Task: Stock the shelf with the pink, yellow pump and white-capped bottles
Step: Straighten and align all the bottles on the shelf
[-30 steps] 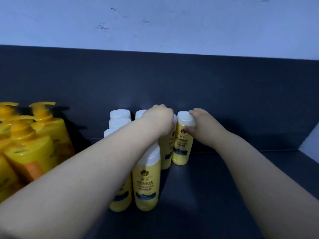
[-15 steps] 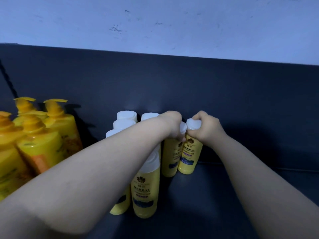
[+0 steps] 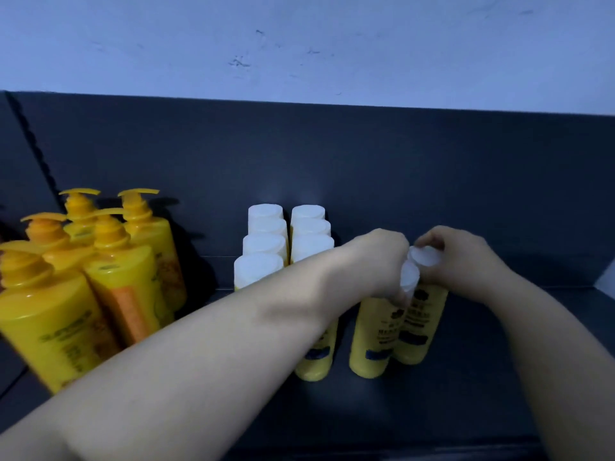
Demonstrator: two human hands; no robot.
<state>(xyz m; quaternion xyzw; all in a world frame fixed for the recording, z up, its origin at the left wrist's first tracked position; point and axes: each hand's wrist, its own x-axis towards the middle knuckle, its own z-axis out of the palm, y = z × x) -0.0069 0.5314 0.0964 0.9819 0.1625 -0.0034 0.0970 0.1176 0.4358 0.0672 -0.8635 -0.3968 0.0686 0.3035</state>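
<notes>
Here, left hand [image 3: 379, 261] and right hand [image 3: 466, 262], tight around two adjacent white-capped bottles [image 3: 371, 344].

I see a dark shelf [image 3: 466, 410] with a dark back panel [image 3: 432, 168] rising behind it. On its left side stands a tight cluster of yellow pump bottles [image 3: 109, 294], upright and touching one another. Near the middle, white-capped bottles [image 3: 266, 227] stand in two rows running from the back panel toward me, caps packed close; part of the right row is hidden from me. Just right of them, apart from the rows, a pair stands with bases on the shelf: the nearer bottle [image 3: 372, 344] and the farther bottle [image 3: 419, 334], touching side by side and tilted slightly.
</notes>
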